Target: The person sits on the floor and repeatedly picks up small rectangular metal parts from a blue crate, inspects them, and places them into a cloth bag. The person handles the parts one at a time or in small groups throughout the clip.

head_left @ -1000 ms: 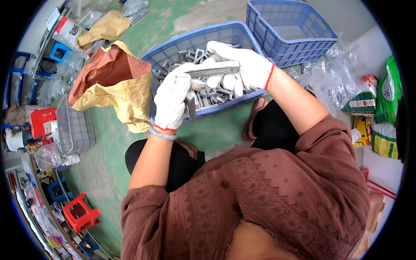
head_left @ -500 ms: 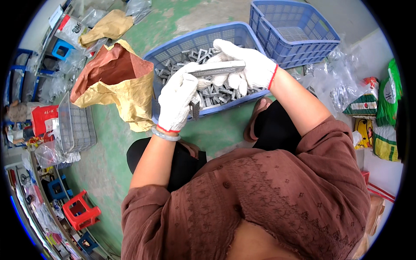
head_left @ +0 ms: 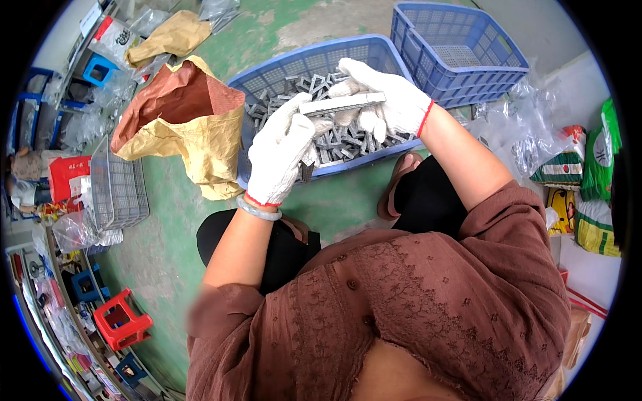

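Both my hands wear white knit gloves with red cuffs. A grey metal bar (head_left: 342, 103) lies level between them; my left hand (head_left: 275, 150) grips its left end and my right hand (head_left: 396, 100) its right end. A second grey metal piece (head_left: 307, 172) sticks out below my left fingers, and the glove hides most of it. Under my hands a blue plastic crate (head_left: 334, 55) holds a heap of small grey metal frames (head_left: 336, 146). To the left of the crate stands an open yellow woven sack (head_left: 208, 150) with a reddish-brown lining.
A second blue crate (head_left: 461, 77) stands at the far right. Clear plastic bags (head_left: 511, 130) and packed green sacks (head_left: 597, 160) line the right side. On the left are a grey mesh basket (head_left: 120, 190) and a red stool (head_left: 124, 321). My feet are close to the crate's near side.
The whole view has shifted slightly. My left hand has turned a little, its fingers rising along the bar's end. Both hands keep the bar at about the same place above the crate.
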Motion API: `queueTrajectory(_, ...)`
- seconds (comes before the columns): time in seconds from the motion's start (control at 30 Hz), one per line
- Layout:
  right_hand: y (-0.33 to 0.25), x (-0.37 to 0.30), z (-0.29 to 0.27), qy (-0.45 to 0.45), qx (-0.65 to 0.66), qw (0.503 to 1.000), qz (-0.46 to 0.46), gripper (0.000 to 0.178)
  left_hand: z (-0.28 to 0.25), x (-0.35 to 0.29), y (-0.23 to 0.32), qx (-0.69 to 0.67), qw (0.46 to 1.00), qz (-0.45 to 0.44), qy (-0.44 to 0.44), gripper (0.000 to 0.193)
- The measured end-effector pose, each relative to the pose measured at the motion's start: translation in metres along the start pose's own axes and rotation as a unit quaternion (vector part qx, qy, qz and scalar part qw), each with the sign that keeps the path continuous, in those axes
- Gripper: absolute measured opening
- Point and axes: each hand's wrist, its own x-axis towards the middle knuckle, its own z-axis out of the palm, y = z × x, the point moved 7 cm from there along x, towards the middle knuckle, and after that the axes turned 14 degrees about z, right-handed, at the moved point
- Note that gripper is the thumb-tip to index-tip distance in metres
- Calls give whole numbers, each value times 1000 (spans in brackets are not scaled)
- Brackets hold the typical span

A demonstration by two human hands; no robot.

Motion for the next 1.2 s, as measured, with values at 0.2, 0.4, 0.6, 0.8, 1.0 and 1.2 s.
queueTrajectory(0.2,-14,-8,0,78,-62,986,-131,50,7,0,2,-72,996,-50,22,56)
queueTrajectory(0.4,-20,-25,28,21,-163,962,-218,62,1,0,-6,-104,991,-53,64,56)
queueTrajectory(0.6,-16,-33,45,22,-375,865,-332,78,-10,1,-3,-97,992,-16,73,55)
queueTrajectory(0.8,-23,-68,69,141,-539,675,-484,81,-7,6,7,-73,994,32,78,55)
queueTrajectory(1.0,-25,-57,63,105,-438,783,-429,85,-17,1,4,-92,993,12,66,42)
queueTrajectory(1.2,-46,-47,23,226,-426,797,-362,79,-39,20,36,-50,991,56,112,38)
